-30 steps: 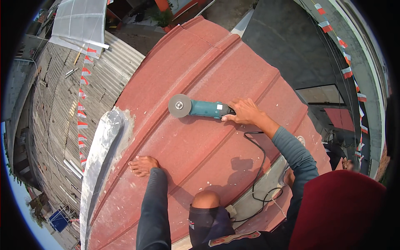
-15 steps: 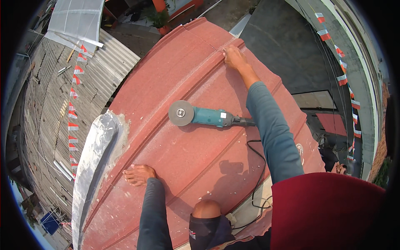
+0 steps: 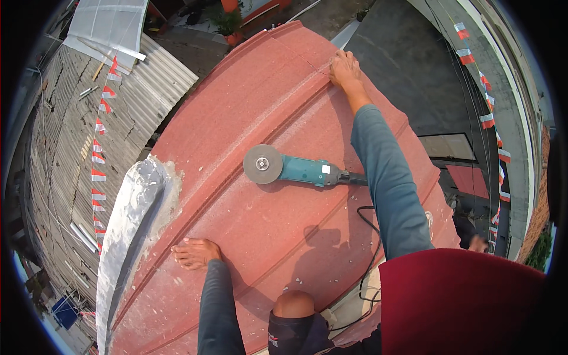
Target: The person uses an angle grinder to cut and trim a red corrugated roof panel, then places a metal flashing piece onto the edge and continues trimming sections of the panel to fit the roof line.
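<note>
A red ribbed roof sheet [image 3: 254,219] spreads beneath me. My left hand [image 3: 196,253] rests on it with the fingers stretched out, beside a long raised rib. At the far edge of the sheet, my right hand [image 3: 345,70] has its fingers bent over the rim near the end of that rib. Between my two hands lies a teal angle grinder [image 3: 303,170], its grey disc toward the left, with neither hand on it. Its tail end passes behind my right sleeve.
Black cord [image 3: 374,260] loops near my knee [image 3: 294,304]. A pale, coated ridge piece [image 3: 133,207] borders the red sheet at left, beside a grey corrugated roof [image 3: 89,136]. Strings of red-and-white flags [image 3: 99,176] hang on both sides. The red sheet drops off at its far edge.
My right hand has shifted slightly right and away, from the rib's end to the sheet's rim. My left hand stays flat on the sheet, and the whole view has moved a little.
</note>
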Motion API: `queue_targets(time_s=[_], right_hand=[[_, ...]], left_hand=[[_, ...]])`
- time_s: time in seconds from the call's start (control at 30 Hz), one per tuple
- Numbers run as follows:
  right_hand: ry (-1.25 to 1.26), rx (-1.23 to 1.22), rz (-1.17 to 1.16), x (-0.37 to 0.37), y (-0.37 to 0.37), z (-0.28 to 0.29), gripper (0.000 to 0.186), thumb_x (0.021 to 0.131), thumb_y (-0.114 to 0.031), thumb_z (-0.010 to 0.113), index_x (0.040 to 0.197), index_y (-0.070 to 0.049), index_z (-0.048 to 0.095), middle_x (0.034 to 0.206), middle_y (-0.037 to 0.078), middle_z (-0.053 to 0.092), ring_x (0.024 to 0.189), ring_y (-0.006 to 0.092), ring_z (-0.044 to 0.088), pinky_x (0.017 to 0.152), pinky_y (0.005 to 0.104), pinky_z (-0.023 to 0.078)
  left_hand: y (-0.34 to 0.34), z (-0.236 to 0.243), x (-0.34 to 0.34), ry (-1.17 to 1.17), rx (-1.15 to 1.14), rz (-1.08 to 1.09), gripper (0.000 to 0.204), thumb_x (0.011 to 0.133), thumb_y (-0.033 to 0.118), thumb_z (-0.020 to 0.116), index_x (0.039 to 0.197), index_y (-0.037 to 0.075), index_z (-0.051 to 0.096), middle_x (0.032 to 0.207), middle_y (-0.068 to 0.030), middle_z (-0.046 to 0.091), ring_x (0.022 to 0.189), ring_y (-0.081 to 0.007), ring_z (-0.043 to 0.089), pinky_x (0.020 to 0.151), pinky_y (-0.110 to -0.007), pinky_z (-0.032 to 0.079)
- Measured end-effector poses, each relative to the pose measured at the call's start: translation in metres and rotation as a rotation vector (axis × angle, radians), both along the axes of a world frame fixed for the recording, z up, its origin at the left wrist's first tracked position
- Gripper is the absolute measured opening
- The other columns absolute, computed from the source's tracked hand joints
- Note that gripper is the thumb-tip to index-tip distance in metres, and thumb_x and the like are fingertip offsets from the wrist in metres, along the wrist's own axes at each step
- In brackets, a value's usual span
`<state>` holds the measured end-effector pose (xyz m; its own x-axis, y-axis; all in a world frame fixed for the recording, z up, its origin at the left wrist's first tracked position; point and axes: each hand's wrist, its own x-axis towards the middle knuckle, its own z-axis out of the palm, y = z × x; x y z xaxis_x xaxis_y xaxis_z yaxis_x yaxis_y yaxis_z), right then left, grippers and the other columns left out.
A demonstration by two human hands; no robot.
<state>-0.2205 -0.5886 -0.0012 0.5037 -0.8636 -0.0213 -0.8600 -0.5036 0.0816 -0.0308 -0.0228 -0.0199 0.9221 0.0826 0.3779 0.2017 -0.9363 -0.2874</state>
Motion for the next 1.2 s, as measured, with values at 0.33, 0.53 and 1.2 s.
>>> queue_targets(time_s=[0.33, 0.53, 1.2], right_hand=[[-0.009, 0.283, -0.001, 0.063, 0.000, -0.003, 0.032, 0.095, -0.025, 0.046, 0.124, -0.022, 0.060, 0.131, 0.005, 0.053, 0.125, 0.0285, 0.047, 0.099, 0.0515, 0.041], [-0.025, 0.275, 0.055, 0.045, -0.007, -0.013, 0.041, 0.095, -0.021, 0.046, 0.135, -0.021, 0.052, 0.137, 0.005, 0.050, 0.126, 0.0311, 0.046, 0.103, 0.0517, 0.039], [-0.350, 0.484, -0.447, -0.003, -0.069, -0.023, 0.089, 0.077, -0.016, 0.049, 0.154, -0.017, 0.003, 0.154, 0.013, 0.031, 0.144, 0.0325, 0.022, 0.112, 0.0631, 0.009]], left_hand=[[-0.002, 0.004, -0.003, 0.033, -0.040, -0.019, 0.054, 0.100, 0.040, 0.033, 0.138, 0.003, 0.038, 0.138, -0.0166, 0.042, 0.128, -0.0320, 0.042, 0.102, -0.048, 0.034], [-0.004, 0.007, -0.006, 0.063, -0.072, -0.035, 0.053, 0.100, 0.038, 0.031, 0.139, 0.001, 0.036, 0.140, -0.0187, 0.039, 0.130, -0.0340, 0.039, 0.104, -0.050, 0.031], [-0.004, 0.005, -0.005, 0.091, -0.071, 0.006, 0.054, 0.101, 0.038, 0.030, 0.140, 0.001, 0.034, 0.140, -0.0197, 0.040, 0.130, -0.0349, 0.039, 0.105, -0.050, 0.031]])
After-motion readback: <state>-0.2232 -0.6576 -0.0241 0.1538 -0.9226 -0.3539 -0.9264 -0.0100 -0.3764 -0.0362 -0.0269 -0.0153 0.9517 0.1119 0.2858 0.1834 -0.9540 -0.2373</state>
